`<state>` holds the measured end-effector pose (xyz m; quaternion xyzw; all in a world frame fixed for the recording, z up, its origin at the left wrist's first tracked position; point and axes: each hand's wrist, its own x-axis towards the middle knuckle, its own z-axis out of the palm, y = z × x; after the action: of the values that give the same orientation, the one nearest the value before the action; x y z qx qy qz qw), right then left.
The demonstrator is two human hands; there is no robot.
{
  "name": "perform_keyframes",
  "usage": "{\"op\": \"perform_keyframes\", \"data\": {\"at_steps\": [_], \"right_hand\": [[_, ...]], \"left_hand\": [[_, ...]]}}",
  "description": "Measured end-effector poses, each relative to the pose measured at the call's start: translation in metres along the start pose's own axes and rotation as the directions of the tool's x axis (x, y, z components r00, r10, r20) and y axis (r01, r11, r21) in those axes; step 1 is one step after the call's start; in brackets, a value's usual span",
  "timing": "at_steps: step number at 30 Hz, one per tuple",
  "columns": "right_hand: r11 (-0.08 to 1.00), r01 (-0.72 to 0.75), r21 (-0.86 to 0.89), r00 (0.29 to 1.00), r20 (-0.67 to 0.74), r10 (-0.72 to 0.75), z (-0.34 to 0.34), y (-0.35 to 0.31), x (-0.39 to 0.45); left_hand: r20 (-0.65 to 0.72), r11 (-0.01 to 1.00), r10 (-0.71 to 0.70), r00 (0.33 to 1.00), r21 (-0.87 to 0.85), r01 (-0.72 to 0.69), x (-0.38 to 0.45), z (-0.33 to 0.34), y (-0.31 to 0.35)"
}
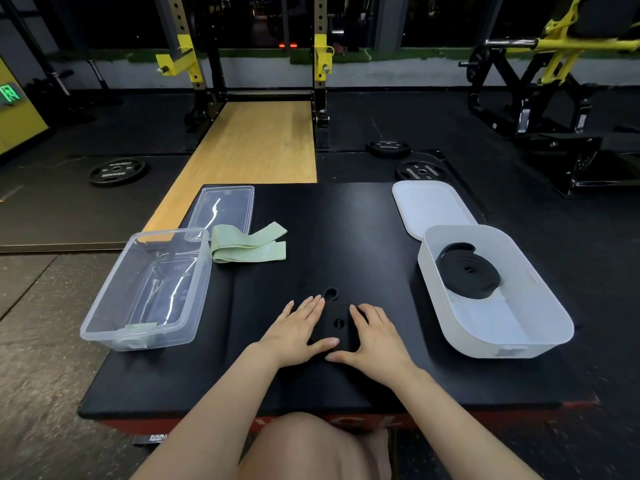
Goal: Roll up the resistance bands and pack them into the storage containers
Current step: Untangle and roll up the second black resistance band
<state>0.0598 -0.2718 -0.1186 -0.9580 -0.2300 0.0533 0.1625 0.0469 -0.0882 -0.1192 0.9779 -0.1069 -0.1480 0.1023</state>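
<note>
The black band (335, 325) under both hands looks like matt woven cloth, and so does the pale green band (249, 245). The coiled black band (467, 271) has a smooth, rubbery sheen. The clear bin (104, 317) and its lid (225, 211) are glossy transparent plastic; the white tub (502, 336) is matt, frosted plastic. The black platform top (346, 230) is matt and finely textured.
</note>
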Motion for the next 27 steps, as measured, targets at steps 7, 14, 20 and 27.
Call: {"op": "perform_keyframes", "data": {"at_steps": [7,14,20,27], "right_hand": [[0.994,0.107,-0.013,0.989,0.104,-0.105,-0.011,0.011,0.009],[0.980,0.200,-0.012,0.961,0.197,-0.194,-0.020,0.020,0.022],[0.970,0.240,-0.022,0.947,0.225,-0.229,-0.021,0.024,0.028],[0.964,0.266,-0.009,0.911,0.329,-0.249,-0.027,0.033,0.037]], "left_hand": [[0.026,0.999,0.033,0.999,-0.039,-0.032,0.003,-0.006,-0.002],[0.008,0.993,0.022,1.000,-0.116,-0.021,0.005,-0.004,-0.002],[-0.012,0.978,-0.003,1.000,-0.211,0.000,0.007,-0.005,0.000],[0.041,0.994,-0.023,0.999,-0.103,0.027,0.005,-0.013,0.006]]}}
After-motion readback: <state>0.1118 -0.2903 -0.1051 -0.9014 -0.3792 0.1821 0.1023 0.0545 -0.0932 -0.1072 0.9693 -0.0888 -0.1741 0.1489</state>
